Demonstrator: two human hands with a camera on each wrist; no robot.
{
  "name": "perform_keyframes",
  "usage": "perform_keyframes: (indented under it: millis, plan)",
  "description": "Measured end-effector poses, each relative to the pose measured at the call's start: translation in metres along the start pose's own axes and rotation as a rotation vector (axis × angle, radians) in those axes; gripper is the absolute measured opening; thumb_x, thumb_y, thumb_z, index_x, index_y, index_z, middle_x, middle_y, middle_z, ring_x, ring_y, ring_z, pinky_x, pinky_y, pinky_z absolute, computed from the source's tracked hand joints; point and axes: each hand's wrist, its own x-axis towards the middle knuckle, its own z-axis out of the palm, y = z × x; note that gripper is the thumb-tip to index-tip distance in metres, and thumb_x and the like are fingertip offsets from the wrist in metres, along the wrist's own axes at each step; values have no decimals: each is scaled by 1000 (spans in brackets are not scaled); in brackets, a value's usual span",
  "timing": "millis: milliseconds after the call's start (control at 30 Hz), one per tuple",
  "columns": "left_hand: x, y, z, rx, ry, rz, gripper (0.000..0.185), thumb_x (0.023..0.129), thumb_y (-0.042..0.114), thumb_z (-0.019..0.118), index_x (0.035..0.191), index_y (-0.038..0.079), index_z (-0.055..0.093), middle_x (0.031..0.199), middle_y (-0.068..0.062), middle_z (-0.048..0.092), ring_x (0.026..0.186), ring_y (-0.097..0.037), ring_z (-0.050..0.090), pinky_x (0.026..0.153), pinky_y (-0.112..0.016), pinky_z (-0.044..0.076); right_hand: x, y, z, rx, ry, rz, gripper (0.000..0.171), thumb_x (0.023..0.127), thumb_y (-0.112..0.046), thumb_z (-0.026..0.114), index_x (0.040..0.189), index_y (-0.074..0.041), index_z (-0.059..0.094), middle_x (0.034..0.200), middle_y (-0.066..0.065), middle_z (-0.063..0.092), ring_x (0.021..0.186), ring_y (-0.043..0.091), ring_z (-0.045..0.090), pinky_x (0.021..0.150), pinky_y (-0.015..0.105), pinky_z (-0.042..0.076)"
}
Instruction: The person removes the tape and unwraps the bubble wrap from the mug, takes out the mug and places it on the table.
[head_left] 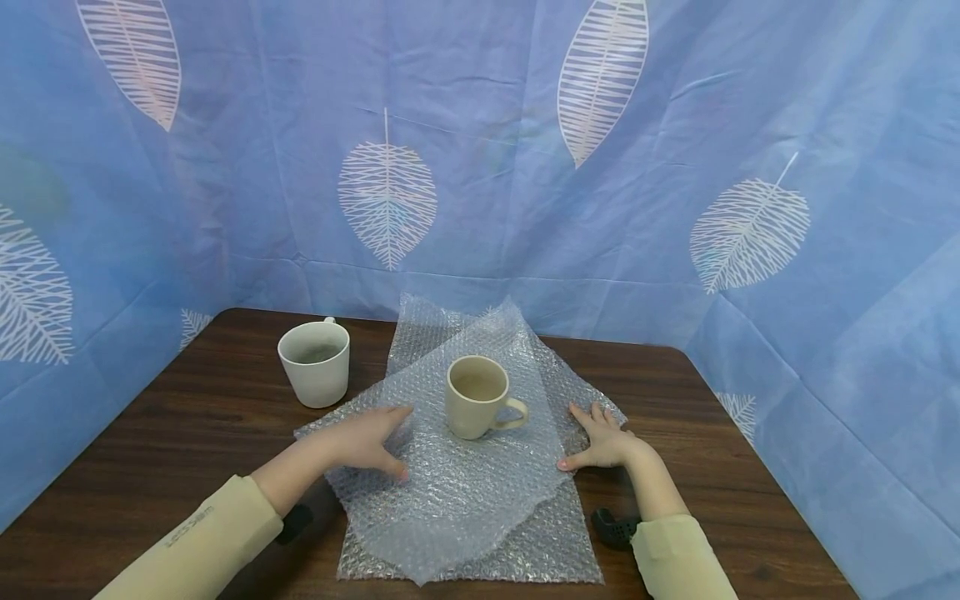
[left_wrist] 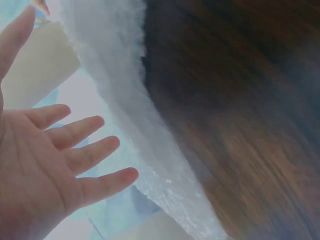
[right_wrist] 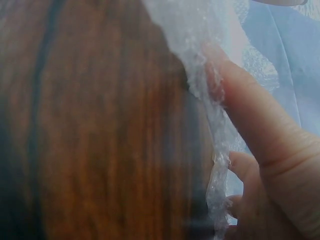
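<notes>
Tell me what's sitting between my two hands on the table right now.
In the head view, a beige mug stands upright on the bubble wrap, between the left hand and the right hand. Neither hand touches it.

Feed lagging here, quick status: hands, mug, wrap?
Left hand and right hand flat on bubble wrap. Beige mug upright on it, untouched. White mug stands apart, left.

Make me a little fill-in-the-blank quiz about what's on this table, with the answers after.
1. The beige mug stands on a sheet of ____ wrap.
2. The white mug stands on the bare ____ table.
3. The beige mug's handle points toward the person's ____ hand.
4. Both hands rest ____ on the wrap.

Answers: bubble; wooden; right; flat
</notes>
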Motion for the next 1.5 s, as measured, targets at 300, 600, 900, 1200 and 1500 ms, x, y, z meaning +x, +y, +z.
perform_keyframes:
  millis: [300, 600, 900, 1200, 1500]
  plan:
    - [10, 8, -4, -155, 119, 45, 92, 82, 31, 77, 149, -4, 25, 149, -23, 31, 135, -39, 32, 105, -54, 29, 0, 0, 0, 4, -9, -5, 117, 71, -59, 76, 153, -3, 14, 150, 37, -4, 135, 55, -5, 95, 78, 4]
    - [21, 19, -5, -357, 257, 77, 88, 84, 32, 76, 151, 4, 27, 146, -22, 37, 131, -40, 37, 96, -58, 39, 0, 2, 1, 14, -9, -3, 117, 71, -59, 76, 153, -4, 14, 150, 36, -5, 135, 55, -6, 95, 78, 3]
    - [32, 22, -6, -521, 297, 57, 89, 83, 35, 76, 151, 8, 26, 148, -17, 37, 133, -38, 36, 98, -56, 38, 2, 0, 0, 2, -16, -6, 116, 72, -60, 76, 154, -4, 13, 151, 35, -6, 136, 54, -6, 95, 78, 4]
    - [43, 19, 0, -653, 280, 74, 87, 86, 32, 74, 151, 6, 24, 146, -21, 37, 132, -39, 36, 99, -54, 39, 1, 1, 1, 11, -14, -8, 115, 73, -57, 76, 153, -4, 14, 150, 36, -5, 135, 55, -6, 94, 78, 4]
    - [52, 22, 9, -720, 261, 77, 87, 86, 25, 74, 152, 3, 21, 146, -24, 35, 133, -43, 33, 99, -55, 37, 1, 2, 0, 16, -11, -4, 116, 72, -58, 76, 153, -4, 14, 150, 36, -5, 135, 55, -6, 95, 78, 3]
